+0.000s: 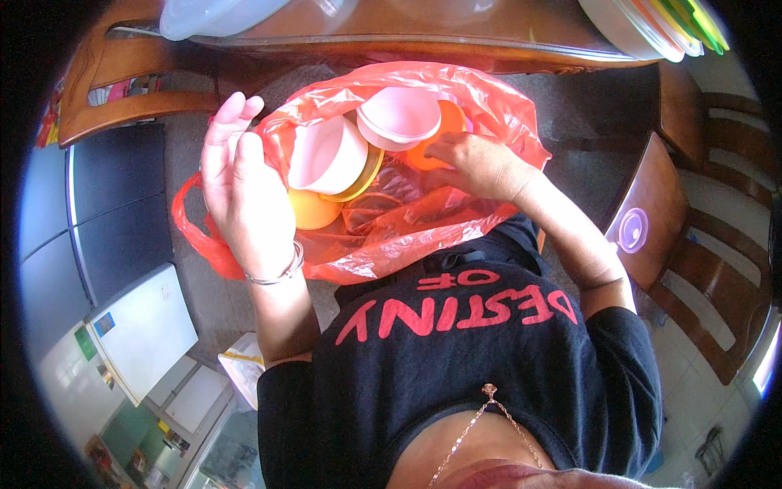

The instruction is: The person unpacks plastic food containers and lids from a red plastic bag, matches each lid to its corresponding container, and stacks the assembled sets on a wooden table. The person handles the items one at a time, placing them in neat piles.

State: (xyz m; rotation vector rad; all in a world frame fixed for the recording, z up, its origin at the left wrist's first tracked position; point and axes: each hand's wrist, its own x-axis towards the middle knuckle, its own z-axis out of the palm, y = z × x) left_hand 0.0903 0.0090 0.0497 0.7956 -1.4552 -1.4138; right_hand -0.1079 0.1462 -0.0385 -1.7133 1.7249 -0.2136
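A red plastic bag (391,263) lies spread wide in front of my body. My left hand (247,189) is raised at the bag's left side, palm partly up, fingers and thumb apart with nothing seen between them. A bag handle (189,223) loops out behind that wrist. Inside the bag are a pale pink tub (327,156) on its side, a pink bowl (400,119) and yellow-orange lids (314,211). My right hand (479,165) reaches into the bag, its fingertips at an orange round piece (452,116). Whether they grip it is hidden.
Ahead stands a wooden table (427,52) with a translucent container (214,15) and a stack of colored lids (678,27). A wooden chair (153,107) is at left. A small wooden surface (657,208) at right bears a purple lid (633,230).
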